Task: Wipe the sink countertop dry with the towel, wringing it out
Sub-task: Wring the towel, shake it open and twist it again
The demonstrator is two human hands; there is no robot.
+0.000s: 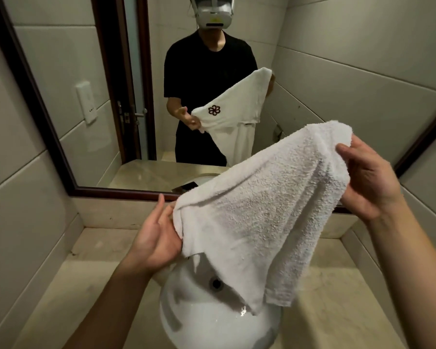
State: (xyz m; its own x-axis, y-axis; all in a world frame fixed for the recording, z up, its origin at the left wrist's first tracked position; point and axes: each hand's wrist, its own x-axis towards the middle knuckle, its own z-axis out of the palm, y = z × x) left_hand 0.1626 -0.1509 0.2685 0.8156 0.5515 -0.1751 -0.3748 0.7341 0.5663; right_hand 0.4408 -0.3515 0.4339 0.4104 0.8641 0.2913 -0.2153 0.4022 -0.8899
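Towel (pixel 259 217): white terry cloth, held up in the air over the basin, stretched on a slant between both hands. Its upper corner sits high on the right; its lower folds hang down in front of the basin, with the lowest edge dangling just above the bowl.

Right hand (pixel 370 180): raised, fingers and thumb curled round the towel's upper right edge, grasping it.

Left hand (pixel 156 235): lower, palm turned up, thumb and fingers pinching the towel's lower left corner.

Basin (pixel 199 316): white, round, set into the worktop; a dark drain hole shows near the middle, and water drops glint on the inner wall. The towel hides its far part.

Worktop (pixel 342 298): beige stone, running either side of the basin and closed in by a low upstand at the back and sides.

Mirror (pixel 86 96): dark-framed, mounted on the wall just above the upstand. In it appears a person in a black top with a head-worn device, holding the same towel; the reflected side carries a dark flower-shaped emblem.

Walls (pixel 363 59): pale large tiles on both sides.
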